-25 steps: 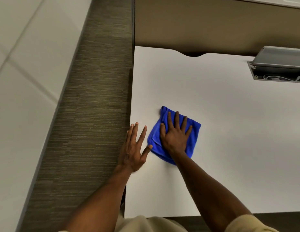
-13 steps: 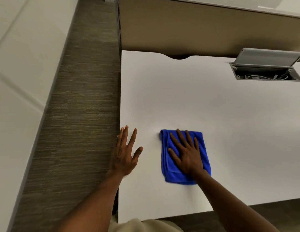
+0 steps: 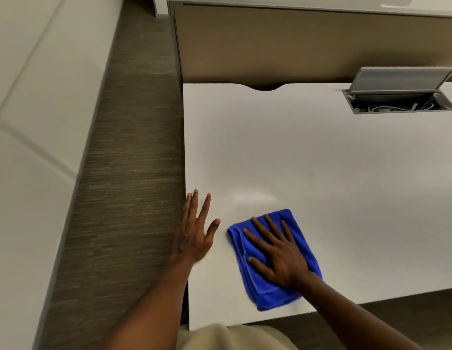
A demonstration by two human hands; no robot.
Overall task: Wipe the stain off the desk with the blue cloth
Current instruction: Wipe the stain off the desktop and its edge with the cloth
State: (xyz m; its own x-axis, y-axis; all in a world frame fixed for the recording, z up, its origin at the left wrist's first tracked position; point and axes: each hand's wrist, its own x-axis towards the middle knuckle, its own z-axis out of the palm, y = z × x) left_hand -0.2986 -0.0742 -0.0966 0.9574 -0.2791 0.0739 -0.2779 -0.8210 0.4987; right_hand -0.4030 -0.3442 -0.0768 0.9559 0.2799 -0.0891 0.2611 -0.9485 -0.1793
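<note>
A folded blue cloth [image 3: 270, 291] lies on the white desk [image 3: 320, 173] near its front left corner. My right hand [image 3: 275, 251] presses flat on top of the cloth with fingers spread. My left hand [image 3: 194, 231] rests flat and open on the desk's left edge, a little to the left of the cloth and not touching it. A faint shiny streak [image 3: 255, 198] shows on the desk just beyond the cloth. I see no distinct stain.
An open grey cable box [image 3: 399, 102] with cords inside is set into the desk at the back right. A tan partition [image 3: 295, 46] runs along the desk's far edge. Carpeted floor [image 3: 123, 173] lies to the left.
My right hand has slid the cloth toward the desk's front edge and to the right. My left hand has stayed planted at the left edge.
</note>
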